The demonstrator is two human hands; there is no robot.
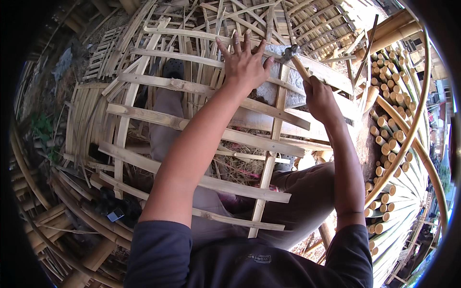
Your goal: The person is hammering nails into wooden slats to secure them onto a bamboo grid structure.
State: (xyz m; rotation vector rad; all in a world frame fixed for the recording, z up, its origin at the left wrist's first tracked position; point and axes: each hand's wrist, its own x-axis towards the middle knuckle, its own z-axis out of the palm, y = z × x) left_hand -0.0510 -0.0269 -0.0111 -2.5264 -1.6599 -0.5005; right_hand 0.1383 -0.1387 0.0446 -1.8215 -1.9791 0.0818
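Across my legs lies a ladder-like frame of split bamboo, with several cross slats (264,140) fixed over two long strips (280,103). My left hand (246,67) rests on the far end of the frame, fingers spread over the upper slats. In my right hand (322,100) is a hammer (302,69), gripped by its wooden handle. The metal head is just right of my left hand, above a pale grey block (272,92) under the frame. Whether the hammer touches a slat, I cannot tell.
Stacked bamboo poles (389,144) lie along the right side, with curved bamboo lengths in front. Woven bamboo panels (319,26) and loose strips spread at the back. At the left are slatted pieces (86,115) and more bamboo poles. A dark shoe (173,69) shows beneath the slats.
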